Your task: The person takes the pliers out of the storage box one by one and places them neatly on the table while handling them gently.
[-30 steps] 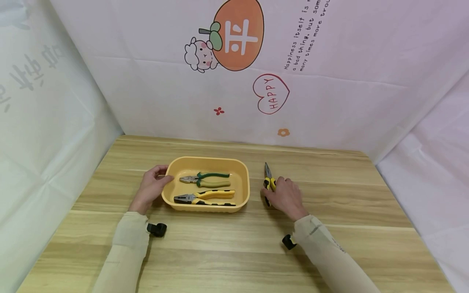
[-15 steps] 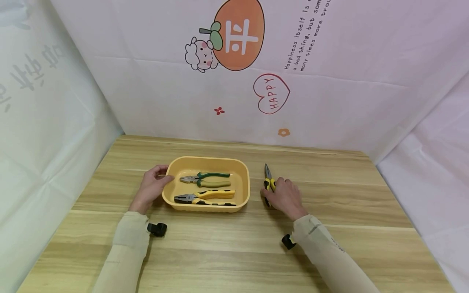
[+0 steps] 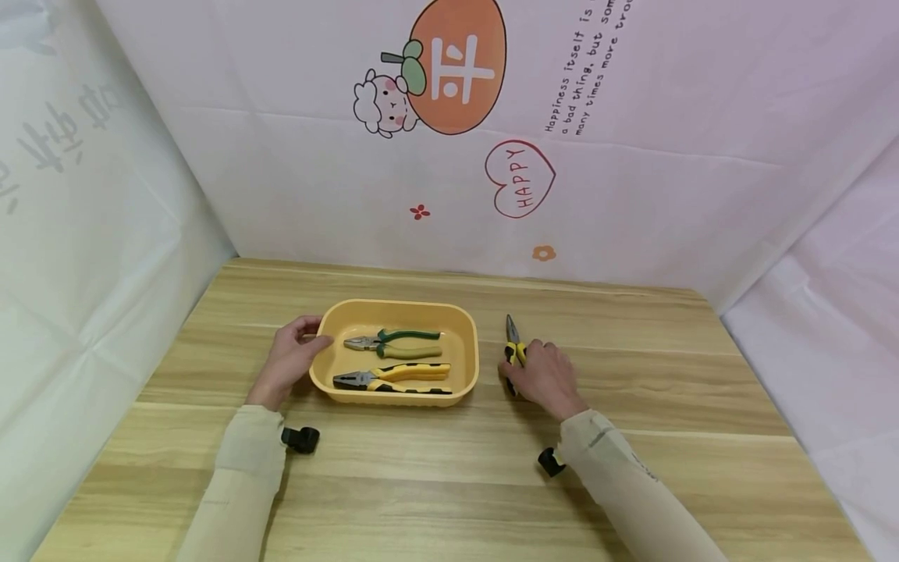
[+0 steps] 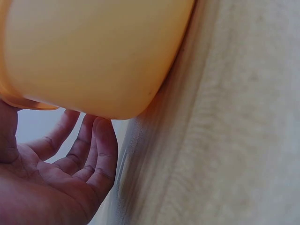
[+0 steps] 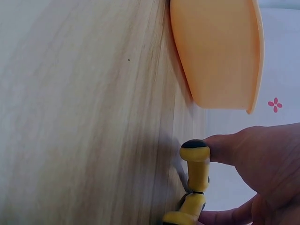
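Note:
My left hand (image 3: 288, 359) holds the left end of a yellow plastic basin (image 3: 393, 400), thumb over the rim and fingertips against the outer wall, as the left wrist view shows. Inside lie combination pliers with green and tan handles (image 3: 410, 352), and below them a larger pair with yellow-and-black handles (image 3: 410, 372). To the right of the basin, my right hand (image 3: 551, 378) grips long-nose pliers (image 3: 513, 332) by their yellow-and-black handles, nose pointing away from me. In the right wrist view the handle ends (image 5: 198, 173) sit between thumb and fingers, close to the tabletop.
The basin and tools are on a wood-grain table (image 3: 421, 499). A white printed cloth (image 3: 316, 187) hangs along the back edge, with more white cloth at both sides. Black wrist-camera mounts (image 3: 302, 440) sit on both forearms.

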Available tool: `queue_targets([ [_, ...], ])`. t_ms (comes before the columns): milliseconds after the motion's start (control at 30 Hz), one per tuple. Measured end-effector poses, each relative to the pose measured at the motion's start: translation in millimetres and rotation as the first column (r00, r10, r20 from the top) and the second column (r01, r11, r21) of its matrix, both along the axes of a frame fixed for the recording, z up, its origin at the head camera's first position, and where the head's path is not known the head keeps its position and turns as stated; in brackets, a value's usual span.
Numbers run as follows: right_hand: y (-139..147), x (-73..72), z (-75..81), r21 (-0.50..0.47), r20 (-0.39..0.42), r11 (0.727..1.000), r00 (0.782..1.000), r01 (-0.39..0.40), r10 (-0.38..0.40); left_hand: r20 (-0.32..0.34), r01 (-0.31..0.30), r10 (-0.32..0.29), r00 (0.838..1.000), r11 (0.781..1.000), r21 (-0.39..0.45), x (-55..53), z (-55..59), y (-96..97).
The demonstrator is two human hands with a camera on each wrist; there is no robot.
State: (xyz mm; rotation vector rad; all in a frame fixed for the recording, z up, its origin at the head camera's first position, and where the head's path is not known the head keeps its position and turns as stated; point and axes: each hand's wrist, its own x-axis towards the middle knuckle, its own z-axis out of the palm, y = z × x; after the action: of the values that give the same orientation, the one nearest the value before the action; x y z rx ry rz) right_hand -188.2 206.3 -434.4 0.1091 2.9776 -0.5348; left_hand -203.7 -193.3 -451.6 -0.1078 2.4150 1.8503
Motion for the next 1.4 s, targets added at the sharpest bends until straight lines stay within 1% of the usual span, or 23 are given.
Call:
queue_targets([
  [267,-0.9,-0.6,1.0,0.012,0.004,1.0,1.0,-0.017,0.017,-0.003,0.005,-0.005,1.0,1.0,-0.001,-0.4,0.5,-0.6],
  [367,-2.2,-1.1,2.7,0.019,0.018,1.0,1.0,-0.023,0.022,-0.005,0.003,-0.003,1.0,1.0,-0.002,-0.7,0.6,-0.7],
  [533,-4.0,-2.1,4.7,0.041,0.046,0.999,0.999,-0.016,0.014,-0.003,0.003,-0.003,1.0,1.0,0.0,-1.0,0.7,-0.7],
  [800,-5.0,-2.2,4.6,0.071,0.062,0.997,0.998,-0.012,0.007,-0.004,-0.001,0.001,1.0,1.0,0.005,-2.1,-0.3,-0.8],
  [1400,-6.1,-0.2,1.6,0.078,0.058,0.997,0.998,0.008,-0.013,-0.009,0.004,-0.004,1.0,1.0,-0.002,-1.1,-0.9,-0.1],
])
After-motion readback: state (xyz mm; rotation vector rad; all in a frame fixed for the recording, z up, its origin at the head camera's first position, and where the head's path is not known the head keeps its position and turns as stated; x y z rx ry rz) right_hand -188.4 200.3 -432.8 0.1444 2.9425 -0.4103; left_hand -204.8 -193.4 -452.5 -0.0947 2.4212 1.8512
